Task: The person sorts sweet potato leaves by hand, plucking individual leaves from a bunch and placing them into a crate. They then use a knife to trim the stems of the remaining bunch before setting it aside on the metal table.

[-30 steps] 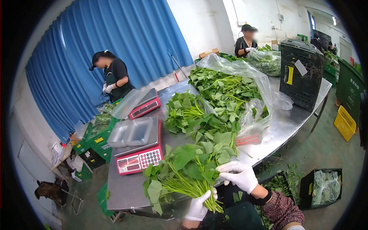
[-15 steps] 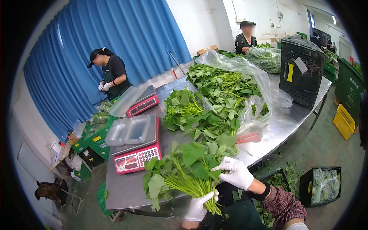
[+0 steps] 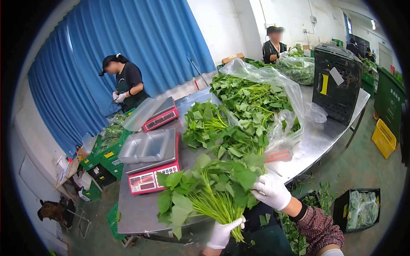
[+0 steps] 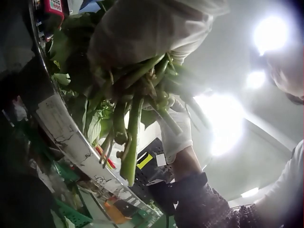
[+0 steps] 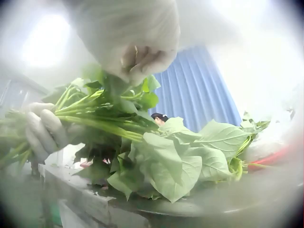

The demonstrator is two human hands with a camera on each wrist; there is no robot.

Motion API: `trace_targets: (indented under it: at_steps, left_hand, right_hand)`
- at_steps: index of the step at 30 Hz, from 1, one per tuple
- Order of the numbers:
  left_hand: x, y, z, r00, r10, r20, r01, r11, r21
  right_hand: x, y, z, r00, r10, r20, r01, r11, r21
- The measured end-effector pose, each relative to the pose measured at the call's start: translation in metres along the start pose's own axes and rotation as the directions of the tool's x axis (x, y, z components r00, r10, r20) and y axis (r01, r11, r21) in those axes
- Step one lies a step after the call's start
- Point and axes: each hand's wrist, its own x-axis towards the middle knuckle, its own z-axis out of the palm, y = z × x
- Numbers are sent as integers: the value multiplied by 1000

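A thick bunch of leafy greens [image 3: 215,202] leans over the table's front edge, its leaves spread to the far side and its stems toward me. My gloved left hand [image 3: 222,234] grips the stems low down; the cut ends stick out below the fist in the left wrist view. At the bunch's right side is my gloved right hand [image 3: 272,193], its curled fingers pinching at a leaf [image 5: 116,88] in the right wrist view. Behind the bunch lies a large heap of the same greens [image 3: 252,102], partly inside a clear plastic bag [image 3: 297,100].
Clear plastic trays [image 3: 145,147] sit on a red scale [image 3: 149,181] at the left, with a second red scale [image 3: 161,119] behind. A black crate [image 3: 337,81] stands at the table's right end. Red-handled scissors or a similar tool [image 3: 277,156] lie near the bag. Two people work beyond.
My right hand has moved slightly right and down along the leaves. The bunch has turned more upright and its leaves have shifted; my left hand keeps its grip.
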Motion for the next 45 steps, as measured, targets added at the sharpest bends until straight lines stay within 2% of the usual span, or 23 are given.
trace_targets:
  at_steps: [2,5,7,8,10,12,13,14,17,19,22,23,24,28,30,31,32,36,38,40,41,42,45]
  left_hand:
    - [-2,1,3,1000,12,9,-13,999,49]
    - [-5,0,2,999,40,9,-41,998,55]
    - [-5,7,1,999,29,19,-29,999,33]
    - [-4,11,1,999,21,27,-21,1000,6]
    - [2,21,2,997,14,82,-14,1000,-5]
    - [8,35,13,990,-39,134,36,999,27]
    - [9,40,22,990,-41,138,39,999,18]
    - [9,45,32,961,-121,249,106,991,76]
    - [1,44,58,679,-384,626,247,922,298]
    - [-9,35,74,458,-465,758,252,885,390]
    - [-22,11,71,385,-517,765,339,850,404]
    - [-24,3,70,386,-510,769,356,851,386]
    - [-27,-1,72,384,-503,774,374,851,368]
    - [-30,-5,74,312,-566,763,579,750,319]
    - [-30,-18,63,481,-338,809,443,890,109]
    - [-13,3,49,333,-569,752,386,810,442]
    - [-2,1,38,344,-480,807,230,877,423]
    - [21,-5,3,599,-348,721,513,858,-13]
    - [10,-3,14,873,-111,474,-14,968,252]
    - [21,8,13,735,55,676,-495,725,479]
    - [20,-5,11,721,28,692,-478,744,468]
    - [19,-16,13,709,4,706,-459,762,456]
    - [12,-14,24,653,-113,749,-299,870,392]
  right_hand:
    - [-8,1,-3,999,-17,-43,8,977,-215]
    - [-8,4,-38,833,170,-526,-284,948,-143]
    - [-27,3,-75,765,431,-478,-524,848,-75]
    - [-53,13,-86,829,492,-266,-556,777,-294]
    - [-59,-12,-89,889,442,-116,-394,612,-685]
    - [-47,-44,-91,951,303,63,-193,740,-644]
    - [-52,-52,-89,982,105,155,7,808,-588]
    - [-70,-52,-81,958,-163,237,285,648,-707]
    - [-69,-55,-71,862,-381,333,451,282,-846]
    - [-63,-64,-63,826,-463,321,482,284,-829]
    - [-40,-89,-83,431,-369,823,866,-88,-493]
    - [-44,-88,-79,455,-343,822,882,42,-470]
    - [-52,-88,-80,643,-332,690,747,470,-470]
    - [-58,-79,-77,734,-191,651,502,799,-331]
    - [-56,-75,-77,743,-156,651,380,899,-218]
    - [-58,-73,-76,754,-102,649,239,963,-127]
    - [-62,-71,-75,759,-44,650,88,996,-35]
    - [-68,-43,-64,722,-30,692,-269,909,319]
    - [-82,-26,-47,703,-42,710,-462,733,500]
    - [-89,-21,-30,458,94,884,-778,523,348]
    - [-83,-23,-20,488,-35,872,-821,320,472]
    - [-79,-28,-8,416,-40,909,-856,320,406]
    - [-80,-35,16,537,-70,840,-814,216,539]
